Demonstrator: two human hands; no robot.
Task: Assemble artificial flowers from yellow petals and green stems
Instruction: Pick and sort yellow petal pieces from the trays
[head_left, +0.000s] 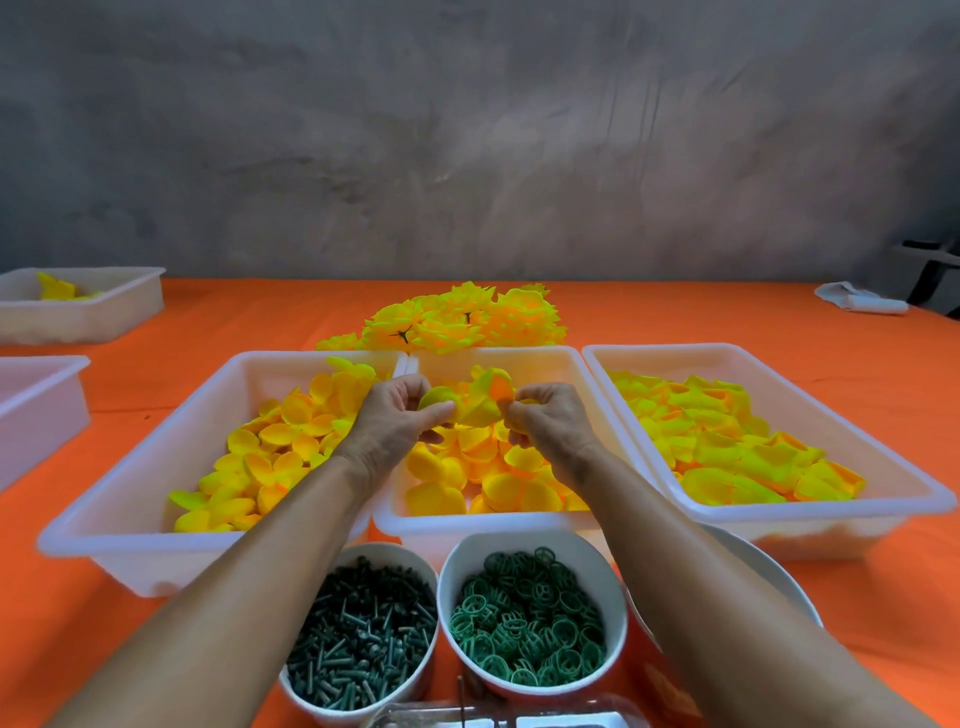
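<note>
Nearest the person, a bowl of dark green stems (362, 631) stood beside a bowl of green rings (530, 618) on the orange counter (883, 597). Above the middle tray (467, 525), between two other petal-filled trays, the left hand (397, 423) and right hand (545, 421) each pinched one side of a yellow petal piece (480, 397). Beyond the trays lay a heap of finished yellow flowers (462, 319).

The three trays (519, 522) looked like smooth, translucent white plastic; the petals (280, 447) in them were thin matt fabric. An orange cloth (883, 597) covered the table. Green stems (358, 639) and rings (530, 623) appeared moulded plastic, in glossy white bowls (452, 577)
</note>
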